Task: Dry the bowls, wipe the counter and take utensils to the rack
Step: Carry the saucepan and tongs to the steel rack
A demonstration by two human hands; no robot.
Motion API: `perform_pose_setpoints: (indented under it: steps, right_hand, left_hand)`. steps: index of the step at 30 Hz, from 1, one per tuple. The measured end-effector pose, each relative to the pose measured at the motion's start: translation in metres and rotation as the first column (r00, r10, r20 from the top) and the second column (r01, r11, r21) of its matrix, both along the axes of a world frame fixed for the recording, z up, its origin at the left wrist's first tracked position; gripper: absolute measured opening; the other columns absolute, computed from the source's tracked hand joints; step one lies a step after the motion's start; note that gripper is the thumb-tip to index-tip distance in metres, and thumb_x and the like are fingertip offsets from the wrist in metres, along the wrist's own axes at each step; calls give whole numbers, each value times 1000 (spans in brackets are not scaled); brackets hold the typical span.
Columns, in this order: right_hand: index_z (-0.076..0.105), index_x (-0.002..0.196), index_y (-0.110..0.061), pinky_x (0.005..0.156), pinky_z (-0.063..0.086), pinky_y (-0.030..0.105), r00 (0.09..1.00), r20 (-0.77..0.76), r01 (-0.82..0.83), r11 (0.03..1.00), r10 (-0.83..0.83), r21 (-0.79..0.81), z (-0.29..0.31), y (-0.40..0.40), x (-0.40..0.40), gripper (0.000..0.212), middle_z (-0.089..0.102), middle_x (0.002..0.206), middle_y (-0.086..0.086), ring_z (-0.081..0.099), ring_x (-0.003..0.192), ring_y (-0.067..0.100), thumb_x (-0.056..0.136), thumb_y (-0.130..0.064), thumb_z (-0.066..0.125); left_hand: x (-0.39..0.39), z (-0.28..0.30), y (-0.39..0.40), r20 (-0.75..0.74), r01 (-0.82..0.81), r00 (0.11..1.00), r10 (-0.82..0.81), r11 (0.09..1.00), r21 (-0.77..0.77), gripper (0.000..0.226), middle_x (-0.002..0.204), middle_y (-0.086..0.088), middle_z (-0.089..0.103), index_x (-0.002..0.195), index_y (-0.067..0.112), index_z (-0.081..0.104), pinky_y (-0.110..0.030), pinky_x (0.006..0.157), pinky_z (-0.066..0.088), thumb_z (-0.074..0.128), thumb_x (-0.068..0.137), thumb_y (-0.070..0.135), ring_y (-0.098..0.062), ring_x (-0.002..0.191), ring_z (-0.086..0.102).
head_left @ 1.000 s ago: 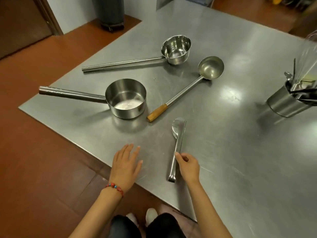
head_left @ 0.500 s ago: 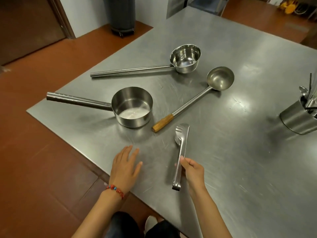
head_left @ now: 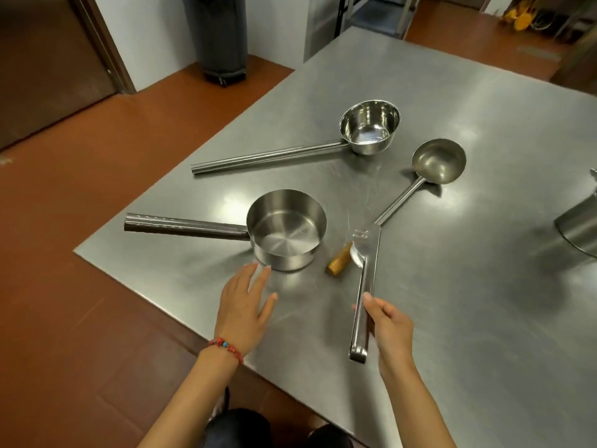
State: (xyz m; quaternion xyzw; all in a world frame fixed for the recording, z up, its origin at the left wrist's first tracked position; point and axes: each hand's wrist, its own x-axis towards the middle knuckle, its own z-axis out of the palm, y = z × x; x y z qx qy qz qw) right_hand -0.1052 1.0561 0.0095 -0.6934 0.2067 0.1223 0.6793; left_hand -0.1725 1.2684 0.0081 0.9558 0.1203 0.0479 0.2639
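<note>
My right hand (head_left: 389,331) grips steel tongs (head_left: 364,286) by their lower half and holds them lifted above the steel counter (head_left: 468,302), tips pointing away from me. My left hand (head_left: 244,303) rests flat and open near the counter's front edge, fingertips just short of a straight-sided steel dipper (head_left: 286,229) with a long dark handle. Further back lies a rounder steel dipper (head_left: 370,126) with a long tube handle. A ladle (head_left: 439,161) with a wooden grip lies between them, partly behind the tongs.
A steel utensil holder (head_left: 578,232) stands at the right edge of the view. Past the counter's left edge are red-brown floor, a dark bin (head_left: 219,37) on wheels and a brown door (head_left: 42,59). Steel cabinets stand at the back.
My right hand has closed on the tongs and lifted them off the counter; their tips now overlap the ladle's handle. My left hand slid forward toward the near dipper.
</note>
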Motion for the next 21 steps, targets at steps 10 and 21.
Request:
perform_pose_setpoints:
  steps: [10, 21]
  right_hand:
    - [70, 68, -15, 72, 50, 33, 967, 35, 255, 967, -254, -17, 13, 102, -36, 17, 68, 78, 16, 61, 73, 26, 84, -16, 65]
    - [69, 70, -13, 68, 51, 28, 938, 42, 346, 938, -345, -21, 16, 134, -59, 15, 72, 76, 10, 65, 71, 22, 84, -18, 66]
  left_hand:
    - [22, 15, 155, 101, 184, 976, -194, 977, 104, 41, 129, -24, 53, 122, 2, 55, -53, 99, 38, 60, 86, 20, -41, 122, 47]
    - [76, 51, 246, -292, 298, 920, -263, 951, 82, 32, 109, -11, 67, 117, 13, 60, -37, 89, 46, 54, 89, 29, -29, 99, 60]
